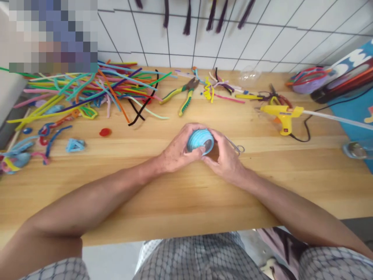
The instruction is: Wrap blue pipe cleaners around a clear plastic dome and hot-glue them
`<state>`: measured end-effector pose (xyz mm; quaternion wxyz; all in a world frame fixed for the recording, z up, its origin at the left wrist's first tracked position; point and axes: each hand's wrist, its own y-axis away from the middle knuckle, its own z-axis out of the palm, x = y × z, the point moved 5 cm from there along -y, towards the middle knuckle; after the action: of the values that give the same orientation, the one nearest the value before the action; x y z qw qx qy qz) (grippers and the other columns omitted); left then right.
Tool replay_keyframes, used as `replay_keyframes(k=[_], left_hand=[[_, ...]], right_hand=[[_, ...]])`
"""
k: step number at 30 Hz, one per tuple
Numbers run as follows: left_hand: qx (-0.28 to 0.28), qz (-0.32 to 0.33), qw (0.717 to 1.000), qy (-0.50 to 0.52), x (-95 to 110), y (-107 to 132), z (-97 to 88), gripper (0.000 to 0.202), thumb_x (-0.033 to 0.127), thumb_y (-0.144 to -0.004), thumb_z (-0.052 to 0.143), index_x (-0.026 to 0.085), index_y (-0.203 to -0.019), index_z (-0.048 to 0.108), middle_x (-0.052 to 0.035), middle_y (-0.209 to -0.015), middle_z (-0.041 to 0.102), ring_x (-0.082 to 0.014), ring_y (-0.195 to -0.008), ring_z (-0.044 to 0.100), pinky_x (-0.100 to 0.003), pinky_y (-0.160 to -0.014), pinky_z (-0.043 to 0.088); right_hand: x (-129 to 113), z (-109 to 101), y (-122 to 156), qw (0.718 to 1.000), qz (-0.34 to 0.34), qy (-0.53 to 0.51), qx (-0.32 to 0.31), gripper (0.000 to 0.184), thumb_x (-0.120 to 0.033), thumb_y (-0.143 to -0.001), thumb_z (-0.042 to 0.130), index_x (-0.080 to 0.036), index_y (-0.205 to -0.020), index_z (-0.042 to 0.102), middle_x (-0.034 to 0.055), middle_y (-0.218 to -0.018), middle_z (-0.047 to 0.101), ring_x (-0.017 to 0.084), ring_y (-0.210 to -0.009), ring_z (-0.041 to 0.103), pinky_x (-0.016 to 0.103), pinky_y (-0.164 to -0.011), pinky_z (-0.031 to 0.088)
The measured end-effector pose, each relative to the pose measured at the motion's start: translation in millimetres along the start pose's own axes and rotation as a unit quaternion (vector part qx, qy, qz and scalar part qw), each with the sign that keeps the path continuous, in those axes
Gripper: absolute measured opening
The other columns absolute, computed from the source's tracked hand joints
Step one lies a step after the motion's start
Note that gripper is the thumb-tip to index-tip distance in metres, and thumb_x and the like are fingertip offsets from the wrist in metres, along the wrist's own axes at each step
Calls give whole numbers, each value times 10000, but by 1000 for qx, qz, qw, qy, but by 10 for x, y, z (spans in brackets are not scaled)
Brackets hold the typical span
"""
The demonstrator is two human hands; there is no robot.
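A light-blue ball [200,140] with coiled ridges round it is held above the wooden table, a greyish round patch showing on its lower right. My left hand [183,149] wraps its left side, with the thumb lying across the front near that patch. From the right, my right hand [225,155] curves round the ball, its fingertips touching the edge. Small scissors [239,149] lie partly hidden behind my right hand.
A heap of coloured pipe cleaners [87,87] covers the back left. Behind my hands lie green-and-yellow pliers [186,95]. A yellow glue gun [284,114] with a cord sits at right. A red cap [105,132] and a blue pipe-cleaner triangle [75,145] lie left.
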<state>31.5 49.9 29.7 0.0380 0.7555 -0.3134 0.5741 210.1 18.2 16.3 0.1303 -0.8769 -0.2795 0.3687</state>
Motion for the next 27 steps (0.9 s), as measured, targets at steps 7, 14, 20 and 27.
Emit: replay_keyframes(k=[7,14,20,27], left_hand=[[-10,-26,1000,-3,-6,25,-24,519,520,-1033,652,234,-1437,494,-137,-1437,614,-279,-1309,630,-465,-1142,543],[-14,-11,1000,-12,30,37,-16,500,511,-1045,646,238,-1432,486,-129,-1447,607,-273,-1319,621,-459,-1155,532],[-10,-11,1000,-5,-22,39,-18,514,504,-1033,667,244,-1439,491,-127,-1434,603,-285,-1322,619,-478,-1159,527],[-14,38,998,-39,-31,51,-38,551,453,-1031,658,257,-1507,462,-149,-1551,509,-327,-1460,522,-539,-1249,455]], right_hand=[[-12,13,0,1000,6,-27,5,815,-377,-970,756,-263,-1651,323,200,-1616,563,395,-1486,574,656,-1209,514],[-35,43,-7,1000,-9,-24,7,815,-392,-985,735,-253,-1653,289,214,-1620,548,366,-1510,552,633,-1222,512],[-39,36,-17,999,-14,-42,12,797,-431,-993,727,-251,-1648,310,213,-1615,549,378,-1502,555,639,-1218,505],[-53,-1,-27,999,-25,-30,23,782,-469,-1005,727,-250,-1637,322,224,-1561,588,380,-1445,603,635,-1149,558]])
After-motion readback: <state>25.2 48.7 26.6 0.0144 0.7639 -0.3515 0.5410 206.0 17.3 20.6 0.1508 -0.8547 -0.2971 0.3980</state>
